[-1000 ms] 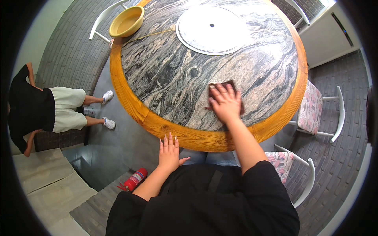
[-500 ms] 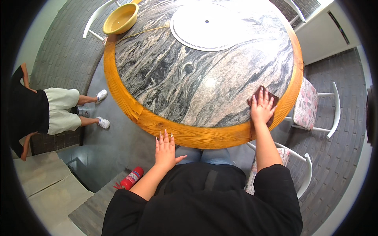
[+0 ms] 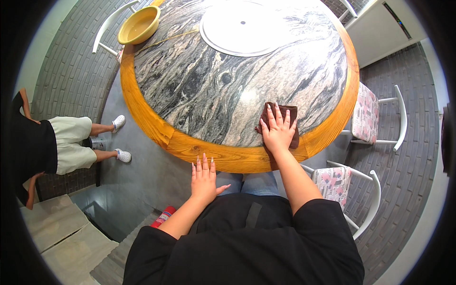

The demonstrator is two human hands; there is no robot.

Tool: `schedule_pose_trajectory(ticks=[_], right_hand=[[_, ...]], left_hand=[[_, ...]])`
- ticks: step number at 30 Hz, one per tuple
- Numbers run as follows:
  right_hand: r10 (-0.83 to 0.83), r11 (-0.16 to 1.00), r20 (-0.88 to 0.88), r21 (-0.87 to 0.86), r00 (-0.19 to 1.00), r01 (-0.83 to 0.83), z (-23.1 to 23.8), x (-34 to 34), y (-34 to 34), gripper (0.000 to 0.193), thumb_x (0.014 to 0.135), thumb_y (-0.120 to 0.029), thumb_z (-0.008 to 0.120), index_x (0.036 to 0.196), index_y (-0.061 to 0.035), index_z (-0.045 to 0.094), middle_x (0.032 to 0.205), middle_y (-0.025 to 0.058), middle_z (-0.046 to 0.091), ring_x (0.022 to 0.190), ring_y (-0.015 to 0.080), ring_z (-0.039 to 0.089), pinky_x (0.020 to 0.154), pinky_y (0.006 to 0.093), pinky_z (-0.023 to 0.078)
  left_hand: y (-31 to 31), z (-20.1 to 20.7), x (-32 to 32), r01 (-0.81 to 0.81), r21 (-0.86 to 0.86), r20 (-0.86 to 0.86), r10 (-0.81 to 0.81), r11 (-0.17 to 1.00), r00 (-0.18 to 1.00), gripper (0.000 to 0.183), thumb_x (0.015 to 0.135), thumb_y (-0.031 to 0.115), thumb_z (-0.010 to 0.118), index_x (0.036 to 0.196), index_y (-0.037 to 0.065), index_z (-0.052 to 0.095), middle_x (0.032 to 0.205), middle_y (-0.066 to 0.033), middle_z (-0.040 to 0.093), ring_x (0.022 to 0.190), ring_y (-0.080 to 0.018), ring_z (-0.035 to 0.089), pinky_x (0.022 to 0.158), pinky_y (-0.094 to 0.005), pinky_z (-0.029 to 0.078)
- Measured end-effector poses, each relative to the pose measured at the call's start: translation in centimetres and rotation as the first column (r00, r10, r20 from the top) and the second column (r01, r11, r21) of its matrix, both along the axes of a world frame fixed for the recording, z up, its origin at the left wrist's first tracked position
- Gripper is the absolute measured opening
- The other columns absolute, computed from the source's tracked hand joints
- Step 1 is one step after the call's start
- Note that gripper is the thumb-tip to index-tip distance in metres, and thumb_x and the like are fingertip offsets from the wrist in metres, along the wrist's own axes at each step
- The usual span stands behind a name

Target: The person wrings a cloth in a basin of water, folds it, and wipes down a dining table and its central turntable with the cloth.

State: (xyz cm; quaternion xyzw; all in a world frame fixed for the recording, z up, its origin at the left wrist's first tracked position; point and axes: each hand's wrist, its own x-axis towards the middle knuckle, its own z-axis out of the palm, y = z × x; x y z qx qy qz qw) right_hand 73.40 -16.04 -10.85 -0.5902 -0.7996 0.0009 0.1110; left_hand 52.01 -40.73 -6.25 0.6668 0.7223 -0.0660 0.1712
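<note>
My right hand lies flat with spread fingers on a dark brown cloth, pressing it against the table near its front edge. Part of the cloth hangs over onto the wooden rim. The round table has a grey, black and pinkish marbled top with a broad orange-brown wood rim. My left hand is open at the near rim, its fingertips over the wood and nothing in it. In the middle of the table sits a white round disc with a small dark hole.
A yellow basin stands at the far left rim. White-framed chairs with patterned seats are at the right. On the left stands another person in pale shorts. A red fire extinguisher is partly hidden by my left arm.
My right hand has slid the cloth leftward along the near part of the table. The left hand stays at the rim. The view has shifted slightly.
</note>
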Motion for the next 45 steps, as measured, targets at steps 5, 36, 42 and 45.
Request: schedule_pose_trajectory(ticks=[5, 36, 42, 45], right_hand=[[0.047, 0.999, -0.001, 0.004, 0.999, -0.047, 0.3, -2.3, -1.7, 0.061, 0.097, -0.053, 0.058, 0.154, -0.0337, 0.05, 0.164, -0.0041, 0.041, 0.15, 0.035, 0.035, 0.121, 0.0661, 0.017], [0.476, 0.858, -0.219, -0.096, 0.852, -0.504, 2.5, -10.5, -11.4, 0.055, 0.097, -0.048, 0.06, 0.148, -0.0299, 0.057, 0.164, -0.0048, 0.04, 0.152, 0.0316, 0.032, 0.124, 0.0639, 0.014], [0.592, 0.779, -0.246, -0.068, 0.768, -0.623, 2.1, -8.0, -11.2, 0.057, 0.092, -0.051, 0.064, 0.146, -0.0323, 0.058, 0.162, -0.0057, 0.043, 0.151, 0.0304, 0.034, 0.124, 0.0658, 0.012], [0.619, 0.748, -0.301, -0.054, 0.725, -0.661, 1.9, -5.7, -11.4, 0.056, 0.092, -0.051, 0.065, 0.145, -0.0348, 0.059, 0.16, -0.006, 0.045, 0.149, 0.0291, 0.037, 0.124, 0.0662, 0.011]], left_hand=[[-0.2, 0.3, -0.4, 0.011, 0.032, 0.019, -0.011, 0.999, 1.0, 0.119, 0.079, 0.077, 0.066, 0.161, -0.001, 0.029, 0.169, -0.0298, 0.012, 0.155, -0.0486, 0.017, 0.125, -0.0596, 0.013], [-3.1, -1.1, -0.9, -0.049, 0.012, -0.062, 0.049, 0.999, 0.997, 0.122, 0.081, 0.068, 0.071, 0.158, -0.012, 0.021, 0.167, -0.0352, 0.01, 0.156, -0.0479, 0.013, 0.125, -0.0616, 0.008], [-2.3, -0.3, 0.1, -0.108, -0.028, -0.107, 0.104, 0.994, 0.989, 0.12, 0.081, 0.07, 0.069, 0.157, -0.011, 0.025, 0.168, -0.033, 0.011, 0.157, -0.0443, 0.014, 0.126, -0.0599, 0.008], [-2.2, -0.4, 0.5, -0.138, -0.032, -0.148, 0.132, 0.99, 0.98, 0.119, 0.082, 0.071, 0.067, 0.158, -0.011, 0.025, 0.169, -0.0312, 0.011, 0.158, -0.0423, 0.014, 0.127, -0.0586, 0.008]])
